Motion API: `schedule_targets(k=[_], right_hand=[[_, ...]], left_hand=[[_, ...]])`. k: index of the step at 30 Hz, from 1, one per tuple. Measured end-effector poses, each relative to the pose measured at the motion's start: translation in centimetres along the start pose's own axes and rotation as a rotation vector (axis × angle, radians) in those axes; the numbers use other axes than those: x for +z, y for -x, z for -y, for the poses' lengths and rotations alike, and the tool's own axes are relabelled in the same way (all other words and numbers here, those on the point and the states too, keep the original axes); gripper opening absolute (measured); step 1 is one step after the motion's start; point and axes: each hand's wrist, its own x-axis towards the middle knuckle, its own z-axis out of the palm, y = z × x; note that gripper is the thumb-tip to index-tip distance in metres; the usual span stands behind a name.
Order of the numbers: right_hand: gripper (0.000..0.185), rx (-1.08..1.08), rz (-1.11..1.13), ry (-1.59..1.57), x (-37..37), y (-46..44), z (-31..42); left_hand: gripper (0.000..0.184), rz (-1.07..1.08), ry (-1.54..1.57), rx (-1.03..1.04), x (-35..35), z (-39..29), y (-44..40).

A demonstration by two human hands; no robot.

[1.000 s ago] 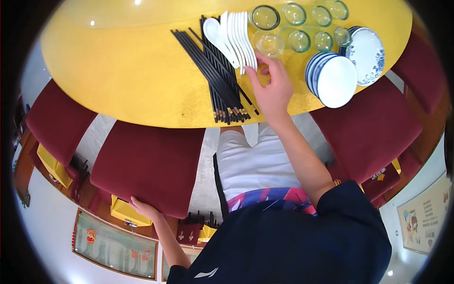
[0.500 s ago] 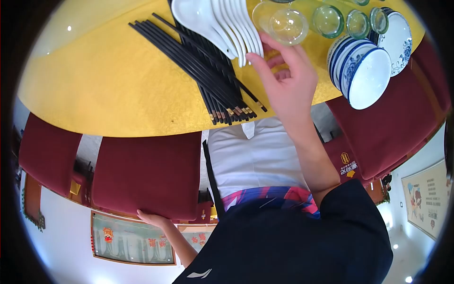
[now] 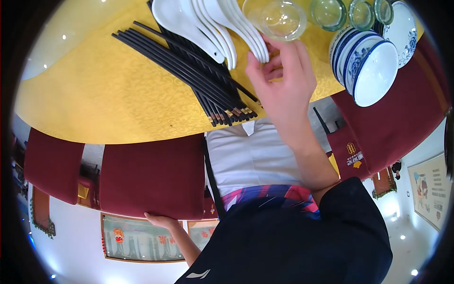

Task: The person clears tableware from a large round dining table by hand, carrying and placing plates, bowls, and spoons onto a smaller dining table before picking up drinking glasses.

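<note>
My right hand point(image 3: 286, 78) is closed at the table's edge, thumb and fingers pinching the handle ends of several stacked white soup spoons point(image 3: 234, 21). Left of these, more white spoons point(image 3: 184, 28) lie apart on a pile of black chopsticks point(image 3: 189, 75) with gold-banded ends. A clear glass point(image 3: 283, 21) stands just beyond my fingers. My left hand point(image 3: 161, 221) rests by the edge of a maroon-covered chair point(image 3: 153, 180), its visible fingers stretched out and holding nothing that I can see.
Stacked blue-and-white bowls point(image 3: 373, 73) lean at the table's right edge, beside patterned plates point(image 3: 402, 35). Several greenish glasses point(image 3: 328, 14) stand behind them. A gold cloth point(image 3: 71, 99) covers the table. Another maroon chair point(image 3: 402, 104) is at the right.
The row of spoons has split: the spoons in my right hand have separated to the right from those on the left. My left hand stays by the chair. The view has shifted slightly.
</note>
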Motion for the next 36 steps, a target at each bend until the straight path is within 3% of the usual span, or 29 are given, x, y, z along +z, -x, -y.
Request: schedule_targets(k=[3, 5, 7, 9, 11, 13, 16, 20, 24, 26, 28, 31, 34, 36], right_hand=[[0.029, -0.011, -0.018, -0.046, -0.2, -0.1, -0.1], [0.029, -0.024, -0.025, -0.061, -0.3, 0.1, -0.1], [0.030, -0.010, -0.057, -0.113, -0.3, 0.4, 0.1], [0.030, 0.047, -0.049, -0.166, -0.7, 0.7, 0.4], [0.030, 0.101, -0.037, -0.226, -1.0, 1.0, 0.7], [0.029, 0.108, -0.057, -0.216, -1.7, 1.3, 0.9], [0.029, 0.089, -0.061, -0.199, -2.9, 2.1, 0.8], [0.032, 0.087, -0.033, -0.159, -5.7, 3.5, 1.0], [0.038, 0.053, -0.012, -0.170, -7.9, 5.2, 1.4], [0.038, 0.046, 0.194, -0.215, -9.5, 5.8, 2.2], [0.040, 0.046, 0.228, -0.209, -9.6, 6.1, 2.1], [0.041, -0.044, 0.046, -0.220, -9.3, 6.2, 1.7], [0.046, -0.103, 0.289, -0.244, -10.0, 6.0, 2.3], [0.045, -0.118, 0.322, -0.288, -9.5, 6.3, 2.7]], left_hand=[[0.066, 0.038, -0.023, -0.018, -0.4, -0.1, -0.3], [0.066, -0.188, -0.534, 0.411, 1.1, -1.5, 0.9], [0.064, -0.167, -0.574, 0.926, 4.4, -5.7, 2.7], [0.055, 0.108, -0.183, 1.023, 10.4, -10.4, 6.5], [0.041, 0.416, -0.089, 1.149, 15.2, -13.9, 10.4], [0.036, 0.713, 0.265, 0.804, 19.8, -15.1, 14.5], [0.044, 1.153, 0.472, 0.526, 24.3, -18.4, 20.7], [0.059, 1.259, 0.552, 0.223, 26.9, -19.5, 24.4], [0.061, 1.292, 0.572, 0.231, 28.1, -19.2, 25.0], [0.053, 1.372, 0.561, 0.215, 27.9, -20.3, 25.4], [0.052, 1.426, 0.577, 0.218, 27.4, -21.0, 25.6], [0.050, 1.473, 0.656, 0.207, 26.7, -21.1, 25.3], [0.049, 1.504, 0.774, 0.199, 26.2, -21.0, 24.7], [0.048, 1.523, 0.887, 0.186, 26.1, -20.7, 24.3]])
